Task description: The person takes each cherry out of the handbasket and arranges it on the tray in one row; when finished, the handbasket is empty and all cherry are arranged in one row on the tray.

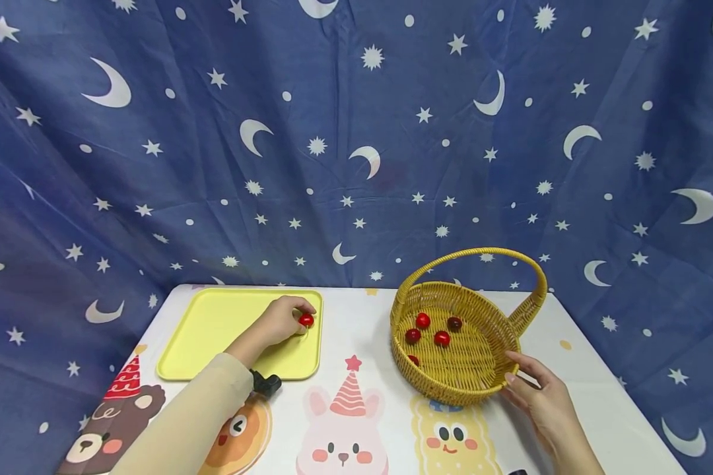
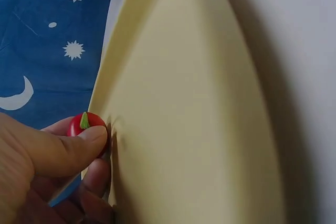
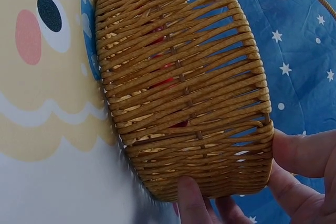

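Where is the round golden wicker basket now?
In the head view, the round golden wicker basket stands at the right, between the rectangular yellow tray and the right hand, which holds its side.

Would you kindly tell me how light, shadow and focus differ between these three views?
Head view: bright, fairly even light, with folds shading the blue backdrop; left wrist view: dimmer, the yellow tray looking pale and soft, a dark shadow beyond its right edge, the red fruit clearer; right wrist view: crisp weave on the basket, soft shadow beside its base.
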Demonstrator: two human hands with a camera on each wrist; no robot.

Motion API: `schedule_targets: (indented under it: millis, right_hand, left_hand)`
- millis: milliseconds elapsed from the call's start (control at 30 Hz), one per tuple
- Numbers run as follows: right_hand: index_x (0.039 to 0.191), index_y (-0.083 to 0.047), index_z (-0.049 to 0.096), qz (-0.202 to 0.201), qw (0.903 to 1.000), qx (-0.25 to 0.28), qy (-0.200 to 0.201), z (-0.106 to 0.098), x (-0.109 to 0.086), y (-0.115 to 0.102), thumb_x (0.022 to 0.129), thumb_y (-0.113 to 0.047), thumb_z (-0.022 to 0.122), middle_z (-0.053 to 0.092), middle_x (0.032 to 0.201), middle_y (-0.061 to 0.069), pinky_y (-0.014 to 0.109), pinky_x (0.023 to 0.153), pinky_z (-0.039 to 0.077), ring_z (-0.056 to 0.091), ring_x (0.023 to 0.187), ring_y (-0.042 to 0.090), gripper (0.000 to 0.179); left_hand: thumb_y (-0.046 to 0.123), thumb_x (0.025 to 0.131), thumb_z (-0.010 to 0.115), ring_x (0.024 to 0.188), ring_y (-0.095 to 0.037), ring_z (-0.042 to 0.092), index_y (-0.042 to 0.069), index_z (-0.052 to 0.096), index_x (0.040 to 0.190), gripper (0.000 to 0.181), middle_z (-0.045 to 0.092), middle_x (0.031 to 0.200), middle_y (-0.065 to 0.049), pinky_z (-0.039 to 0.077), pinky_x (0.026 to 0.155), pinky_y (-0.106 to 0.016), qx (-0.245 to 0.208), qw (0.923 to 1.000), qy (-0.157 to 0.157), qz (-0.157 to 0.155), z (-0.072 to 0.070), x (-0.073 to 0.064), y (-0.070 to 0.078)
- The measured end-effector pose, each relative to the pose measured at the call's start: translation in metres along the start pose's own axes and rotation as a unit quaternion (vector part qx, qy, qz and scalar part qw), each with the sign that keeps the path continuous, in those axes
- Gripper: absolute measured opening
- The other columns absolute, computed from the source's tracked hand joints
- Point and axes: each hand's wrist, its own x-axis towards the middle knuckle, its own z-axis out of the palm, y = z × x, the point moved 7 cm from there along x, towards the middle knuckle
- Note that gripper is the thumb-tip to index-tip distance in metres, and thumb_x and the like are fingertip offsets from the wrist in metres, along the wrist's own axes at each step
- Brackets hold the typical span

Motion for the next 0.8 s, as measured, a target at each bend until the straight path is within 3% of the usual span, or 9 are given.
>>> schedule_targets:
  millis: [200, 367, 533, 667, 800]
  right_hand:
    - [0.149, -0.016, 0.061, 0.005, 1.0, -0.004, 0.001, 0.002, 0.001, 0.001, 0.103, -0.004, 0.069, 0.046, 0.144, 0.01, 0.026, 0.092, 0.063, 0.069, 0.105, -0.002, 0.048]
    - [0.147, -0.017, 0.063, 0.003, 1.0, 0.0, 0.0, 0.001, 0.0, 0.0, 0.104, -0.003, 0.068, 0.048, 0.138, 0.007, 0.025, 0.092, 0.063, 0.07, 0.104, 0.0, 0.046]
    - [0.147, -0.019, 0.063, 0.008, 1.0, 0.002, 0.0, 0.0, -0.001, 0.0, 0.104, -0.003, 0.067, 0.047, 0.14, 0.007, 0.026, 0.093, 0.063, 0.07, 0.103, -0.001, 0.046]
    - [0.147, -0.019, 0.062, 0.009, 1.0, -0.001, 0.0, 0.0, 0.0, 0.0, 0.105, -0.003, 0.066, 0.046, 0.141, 0.008, 0.026, 0.093, 0.063, 0.071, 0.103, -0.001, 0.045]
    - [0.146, -0.02, 0.063, 0.003, 1.0, -0.003, -0.003, 0.0, 0.0, -0.001, 0.105, -0.004, 0.067, 0.046, 0.142, 0.008, 0.026, 0.092, 0.063, 0.07, 0.104, -0.002, 0.045]
  left_hand:
    - [-0.01, 0.082, 0.082, 0.107, -0.025, 0.069, 0.013, 0.079, 0.119, 0.043, 0.076, 0.127, -0.01, 0.056, 0.095, -0.042, 0.005, 0.9999, 0.002, 0.009, -0.004, -0.003, 0.004]
    - [-0.008, 0.086, 0.081, 0.093, -0.02, 0.066, 0.012, 0.075, 0.131, 0.05, 0.073, 0.134, -0.011, 0.056, 0.084, -0.037, 0.005, 0.9997, -0.002, 0.023, -0.013, -0.012, 0.026]
    - [-0.007, 0.086, 0.081, 0.081, -0.018, 0.059, 0.016, 0.075, 0.128, 0.049, 0.073, 0.126, -0.006, 0.053, 0.068, -0.031, -0.018, 0.998, -0.01, 0.06, -0.006, -0.028, 0.074]
    - [-0.008, 0.084, 0.083, 0.088, -0.016, 0.061, 0.018, 0.077, 0.12, 0.045, 0.074, 0.116, 0.0, 0.054, 0.072, -0.027, -0.028, 0.9905, -0.026, 0.132, 0.013, -0.044, 0.121]
    - [-0.005, 0.086, 0.084, 0.092, -0.015, 0.064, 0.016, 0.076, 0.121, 0.042, 0.075, 0.117, 0.001, 0.055, 0.078, -0.026, -0.049, 0.9773, -0.072, 0.193, 0.04, -0.058, 0.169]
